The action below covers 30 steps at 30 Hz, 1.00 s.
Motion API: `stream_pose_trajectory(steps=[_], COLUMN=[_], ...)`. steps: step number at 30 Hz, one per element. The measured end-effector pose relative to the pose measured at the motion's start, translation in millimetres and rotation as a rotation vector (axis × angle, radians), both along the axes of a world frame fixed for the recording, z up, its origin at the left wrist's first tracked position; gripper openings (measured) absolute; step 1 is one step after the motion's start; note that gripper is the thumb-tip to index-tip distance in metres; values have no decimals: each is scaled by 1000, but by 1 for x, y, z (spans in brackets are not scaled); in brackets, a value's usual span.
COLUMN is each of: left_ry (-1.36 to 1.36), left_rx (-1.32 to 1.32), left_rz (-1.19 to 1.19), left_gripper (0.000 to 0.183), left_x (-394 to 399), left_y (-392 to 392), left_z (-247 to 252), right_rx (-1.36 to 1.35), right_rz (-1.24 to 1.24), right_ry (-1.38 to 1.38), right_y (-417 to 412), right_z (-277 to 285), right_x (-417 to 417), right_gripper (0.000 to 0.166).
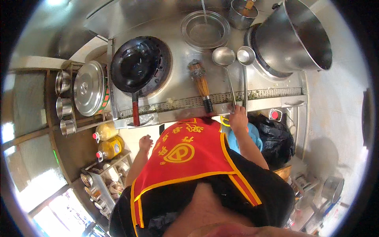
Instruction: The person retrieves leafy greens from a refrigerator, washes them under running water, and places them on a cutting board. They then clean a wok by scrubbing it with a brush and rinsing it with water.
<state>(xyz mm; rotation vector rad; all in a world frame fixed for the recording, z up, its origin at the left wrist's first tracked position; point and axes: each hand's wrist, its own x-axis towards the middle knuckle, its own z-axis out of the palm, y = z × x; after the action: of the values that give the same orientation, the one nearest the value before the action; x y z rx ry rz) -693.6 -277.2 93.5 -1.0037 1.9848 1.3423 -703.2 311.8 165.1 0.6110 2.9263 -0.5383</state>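
Observation:
My right hand [239,120] is at the front edge of the steel cooking range, with its fingers on the handle end of a ladle [224,56]. That ladle's wide round bowl rests on the steel top. Beside it lies a second ladle [245,55] with a smaller bowl, its handle ending close to my hand. A bamboo wok brush [201,81] lies to their left, bristles pointing away from me. Low at my left side hangs my left hand [146,143], its fingers loosely curled around nothing. A black wok [134,65] with a red handle sits on the left burner.
Water runs into a round steel basin [205,33] at the back. A large steel pot [290,38] stands on the right burner. Left are a lidded steel pot [88,89] and oil bottles [111,148]. Below right sit a black plastic bag [275,139] and a blue bucket [254,136].

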Motion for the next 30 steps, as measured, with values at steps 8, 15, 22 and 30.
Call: stream_pose_trajectory(steps=[8,15,22,30], left_ry=[447,329,66,270], left_rx=[-177,288,711,430], left_rz=[530,229,50,-344], left_gripper=[44,50,25,20], left_x=[-40,-137,-189,-168], left_y=[-3,10,43,1], left_z=[68,128,113,145], right_rx=[-89,-377,-633,56], right_rz=[-39,-169,-481,147], right_ry=[-184,-140,54,186], right_y=[6,-15,-100,-165], right_z=[-2,-20,56,218], right_x=[-10,-2,12,1], right_gripper=[44,21,34,50])
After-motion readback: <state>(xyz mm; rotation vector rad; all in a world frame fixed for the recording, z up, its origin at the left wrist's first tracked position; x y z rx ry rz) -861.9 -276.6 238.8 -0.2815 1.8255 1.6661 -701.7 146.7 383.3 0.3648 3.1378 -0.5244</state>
